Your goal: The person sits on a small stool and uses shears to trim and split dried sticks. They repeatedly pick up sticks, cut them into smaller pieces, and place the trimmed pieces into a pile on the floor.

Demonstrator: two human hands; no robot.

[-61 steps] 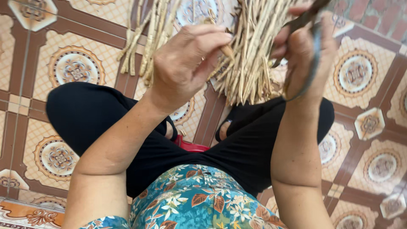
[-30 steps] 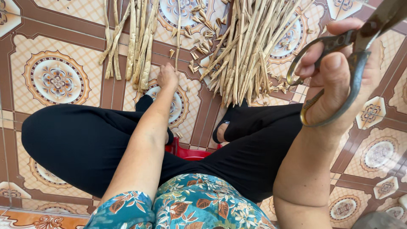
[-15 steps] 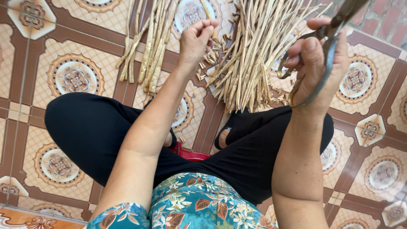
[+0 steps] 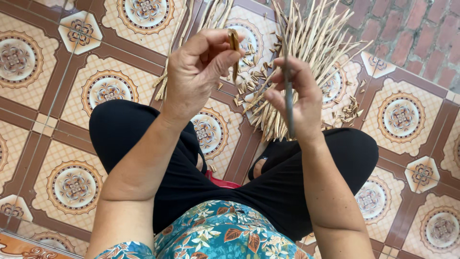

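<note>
My left hand (image 4: 199, 72) is raised in front of me and pinches a short tan stick piece (image 4: 234, 43) upright between thumb and fingers. My right hand (image 4: 294, 96) is level with it, gripping metal scissors (image 4: 288, 91) seen edge-on, blades pointing up toward the stick. Behind both hands a big pile of long pale sticks (image 4: 306, 52) fans out on the floor. Small cut stick bits (image 4: 251, 79) lie scattered below the stick piece.
I sit cross-legged in black trousers (image 4: 143, 144) on a patterned brown and cream tiled floor (image 4: 72, 96). A smaller bundle of sticks (image 4: 191, 29) lies to the left of the pile. Reddish brick paving (image 4: 421, 38) begins at the upper right.
My left hand picked a stick piece up from the floor and lifted it toward me. My right hand came in from the right with the scissors, close to the stick.
</note>
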